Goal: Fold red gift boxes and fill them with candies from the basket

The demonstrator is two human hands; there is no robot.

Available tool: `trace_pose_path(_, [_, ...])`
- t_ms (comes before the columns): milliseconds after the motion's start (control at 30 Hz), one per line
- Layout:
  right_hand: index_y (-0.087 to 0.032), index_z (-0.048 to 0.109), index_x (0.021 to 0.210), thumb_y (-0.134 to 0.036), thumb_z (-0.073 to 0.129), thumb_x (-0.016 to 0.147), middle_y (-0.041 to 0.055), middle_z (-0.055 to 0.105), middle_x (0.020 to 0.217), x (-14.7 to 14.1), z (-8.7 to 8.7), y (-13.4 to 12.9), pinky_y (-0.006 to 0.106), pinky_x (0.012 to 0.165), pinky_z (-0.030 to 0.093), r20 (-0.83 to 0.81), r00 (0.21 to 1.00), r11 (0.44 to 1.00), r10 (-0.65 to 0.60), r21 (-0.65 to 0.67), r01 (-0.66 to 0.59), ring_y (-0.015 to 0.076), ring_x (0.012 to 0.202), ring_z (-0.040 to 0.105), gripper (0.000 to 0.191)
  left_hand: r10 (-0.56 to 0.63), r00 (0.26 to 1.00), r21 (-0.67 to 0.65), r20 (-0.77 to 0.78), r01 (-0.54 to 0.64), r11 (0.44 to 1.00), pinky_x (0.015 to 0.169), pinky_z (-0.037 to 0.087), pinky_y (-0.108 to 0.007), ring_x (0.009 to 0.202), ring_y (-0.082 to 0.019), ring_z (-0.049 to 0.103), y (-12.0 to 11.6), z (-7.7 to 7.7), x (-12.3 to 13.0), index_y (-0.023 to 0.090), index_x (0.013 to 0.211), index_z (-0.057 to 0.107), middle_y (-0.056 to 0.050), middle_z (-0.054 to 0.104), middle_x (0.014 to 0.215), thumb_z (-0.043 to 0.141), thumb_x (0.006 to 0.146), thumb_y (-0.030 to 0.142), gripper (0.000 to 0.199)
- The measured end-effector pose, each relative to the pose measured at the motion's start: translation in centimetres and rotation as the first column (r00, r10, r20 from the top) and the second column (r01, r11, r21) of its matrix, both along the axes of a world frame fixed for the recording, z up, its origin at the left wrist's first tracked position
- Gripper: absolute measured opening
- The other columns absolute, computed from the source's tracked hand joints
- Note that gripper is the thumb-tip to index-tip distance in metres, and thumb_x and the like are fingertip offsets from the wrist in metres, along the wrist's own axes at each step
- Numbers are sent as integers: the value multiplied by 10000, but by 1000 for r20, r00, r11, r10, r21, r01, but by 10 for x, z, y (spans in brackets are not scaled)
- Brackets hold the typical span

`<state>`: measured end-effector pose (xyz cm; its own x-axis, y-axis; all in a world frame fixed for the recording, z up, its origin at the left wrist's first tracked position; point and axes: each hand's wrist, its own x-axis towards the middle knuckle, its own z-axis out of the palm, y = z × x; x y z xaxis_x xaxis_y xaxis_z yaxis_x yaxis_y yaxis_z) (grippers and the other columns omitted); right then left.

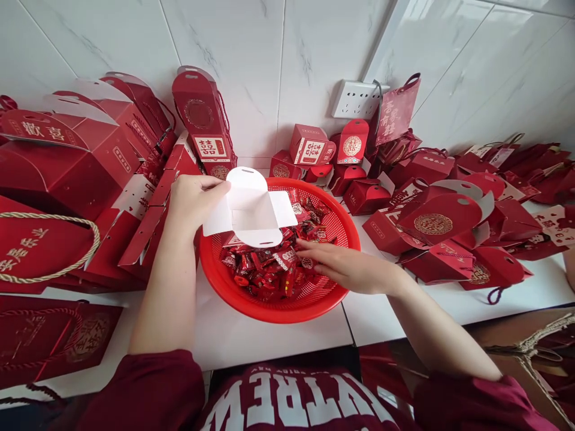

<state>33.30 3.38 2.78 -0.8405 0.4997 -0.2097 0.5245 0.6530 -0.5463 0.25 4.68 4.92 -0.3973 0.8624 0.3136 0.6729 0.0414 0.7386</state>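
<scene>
My left hand [197,200] grips the left side of a small gift box [256,211], fingers closed on its edge. The box is tilted, its flaps spread and its white inside facing up. It is over the back left of a red plastic basket [278,314], which holds many red-wrapped candies [265,272]. My right hand [339,266] lies in the right side of the basket, fingers stretched out over the candies and touching them. Its fingertips partly hide the wrappers there, and nothing shows in its grasp.
Stacked red gift boxes [63,161] crowd the left, with rope-handled bags [40,239] in front. More red boxes [442,221] cover the right side of the white counter [386,311]. A power strip [357,99] hangs on the tiled wall. A cardboard box [516,353] stands at lower right.
</scene>
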Motion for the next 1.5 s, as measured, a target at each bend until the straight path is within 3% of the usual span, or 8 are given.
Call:
trace_pose_path(300, [-113, 639, 1182, -186, 326, 1023, 176, 706, 1146, -3, 2, 50, 390, 882, 502, 234, 874, 856, -426, 418, 305, 268, 1054, 684, 358, 22, 1000, 184, 12, -24, 983, 619, 413, -268, 685, -161, 572, 3, 2, 8, 200, 760, 746, 7, 654, 697, 625, 744, 316, 168])
trace_pose_path(500, [-78, 656, 1097, -196, 505, 944, 219, 720, 1035, -34, -18, 63, 341, 718, 486, 393, 831, 889, -394, 392, 237, 284, 928, 711, 245, -59, 995, 300, 78, 34, 953, 553, 344, -265, 594, -122, 486, -1, 8, 11, 177, 693, 681, 24, 541, 612, 613, 747, 262, 121])
trace_pose_path(733, [-111, 642, 1081, -165, 468, 958, 182, 717, 1032, -45, 9, 20, 343, 685, 474, 344, 894, 887, -286, 449, 112, 303, 960, 701, 220, -45, 999, 257, 28, 36, 966, 568, 338, -257, 597, -121, 466, -2, 10, 11, 189, 688, 638, 26, 531, 615, 586, 735, 261, 101])
trace_pose_path(867, [-165, 637, 1147, -106, 510, 909, 119, 728, 1032, -60, -1, 5, 304, 675, 462, 236, 970, 917, 52, 373, -140, 254, 949, 700, 276, -77, 997, 250, -11, 77, 965, 588, 340, -263, 599, -119, 456, -3, 11, 14, 186, 710, 623, 24, 549, 652, 573, 741, 239, 79])
trace_pose_path(1033, [-180, 647, 1160, -55, 436, 931, 98, 733, 1000, -59, -11, 11, 289, 683, 441, 136, 984, 958, 118, 245, -148, 203, 863, 691, 336, -132, 989, 244, -67, 145, 959, 596, 339, -272, 595, -118, 442, -6, 14, 16, 181, 689, 603, 29, 523, 638, 562, 739, 214, 73])
trace_pose_path(1167, [-162, 638, 1055, -223, 497, 983, 41, 699, 859, -39, 10, 16, 268, 689, 443, -150, 982, 989, 115, -78, -127, 145, 738, 625, 170, -222, 974, 197, -42, 226, 954, 569, 315, -269, 569, -114, 424, -6, 12, 17, 178, 695, 594, 34, 509, 606, 553, 746, 204, 71])
trace_pose_path(1300, [-140, 601, 1109, -275, 590, 953, 34, 671, 882, -22, 29, 15, 240, 702, 466, -316, 937, 876, 147, -398, -272, 121, 755, 594, 207, -318, 948, 120, -4, 316, 941, 530, 252, -261, 527, -104, 347, -6, 9, 23, 183, 673, 535, 53, 423, 540, 540, 752, 194, 80])
trace_pose_path(1500, [-121, 624, 1162, -240, 504, 1008, 82, 691, 980, -10, 60, 9, 230, 746, 482, -317, 892, 853, 323, -311, -419, 119, 800, 610, 228, -448, 892, -46, -63, 446, 894, 605, 328, -237, 616, -119, 444, -9, 11, 33, 172, 759, 565, 40, 538, 628, 522, 788, 236, 82])
